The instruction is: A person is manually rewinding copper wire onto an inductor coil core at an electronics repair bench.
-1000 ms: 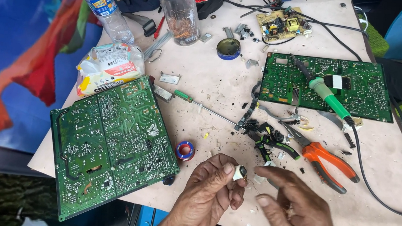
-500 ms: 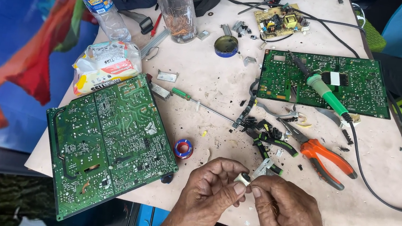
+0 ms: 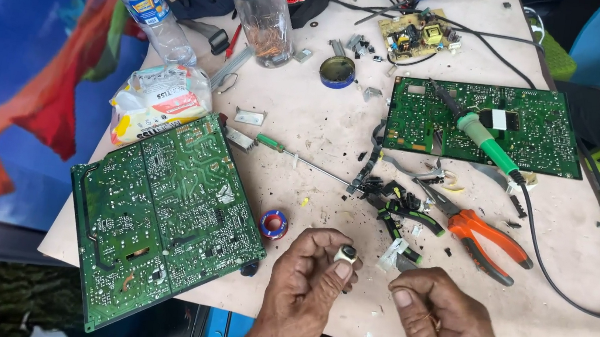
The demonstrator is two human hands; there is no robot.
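From where I'm watching, the left hand (image 3: 305,295) is curled up tight with the thumb and fingertips pinching a small round component (image 3: 345,253) — looks like a little ring-shaped part with a dark middle, held up just above the table's near edge. The right hand (image 3: 439,328) is mostly closed too, fingers folded in, and it seems to be nipping a small pale metal bit (image 3: 393,256) between thumb and forefinger, though I honestly can't make out what that piece is. Both wrists come in from the bottom of the frame and are cut off there, hands well apart from each other with knuckles facing up. Just beyond the fingers there's a blue-and-red solder spool (image 3: 274,224), and a big green circuit board (image 3: 161,213) lies tilted to the left of it, hanging a bit over the table (image 3: 581,324) edge. Further out — orange-handled pliers (image 3: 489,240), a pile of green-handled cutters (image 3: 400,205), a thin screwdriver (image 3: 301,157), and a green-handled soldering iron (image 3: 485,140) resting on a second board (image 3: 483,124). At the far side I see a plastic jar (image 3: 261,12) and a water bottle (image 3: 149,11).
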